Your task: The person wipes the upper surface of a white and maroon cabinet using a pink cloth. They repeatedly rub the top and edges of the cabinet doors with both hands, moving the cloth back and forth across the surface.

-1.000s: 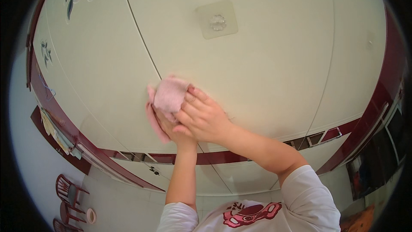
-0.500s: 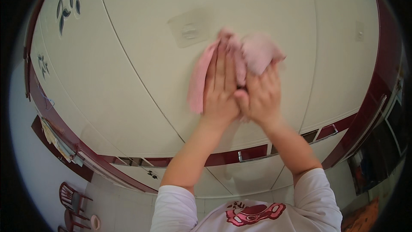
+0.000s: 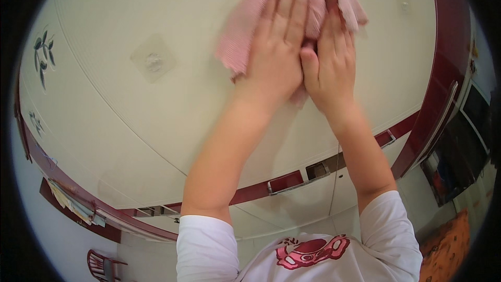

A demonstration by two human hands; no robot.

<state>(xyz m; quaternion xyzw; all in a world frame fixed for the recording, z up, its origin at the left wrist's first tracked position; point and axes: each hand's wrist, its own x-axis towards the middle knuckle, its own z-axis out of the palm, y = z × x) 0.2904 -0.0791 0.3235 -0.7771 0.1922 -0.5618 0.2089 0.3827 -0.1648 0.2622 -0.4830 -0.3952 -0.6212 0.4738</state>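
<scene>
Cloth (image 3: 241,39), pink and bunched, sits at both hands against the cream panel (image 3: 190,21). Left hand (image 3: 279,52) and right hand (image 3: 335,70) lie flat, fingers straight, no clasp visible. Risk: it could slip out if pressure eases; clear hook (image 3: 154,61) could snag its loose edge if hands stray left.

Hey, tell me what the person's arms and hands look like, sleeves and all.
The left hand and right hand are bare, without gloves; no watch or bracelet shows. The forearms are uncovered too. Short, plain white sleeves cover the upper arms, part of a white shirt with a pink and dark red print.
</scene>
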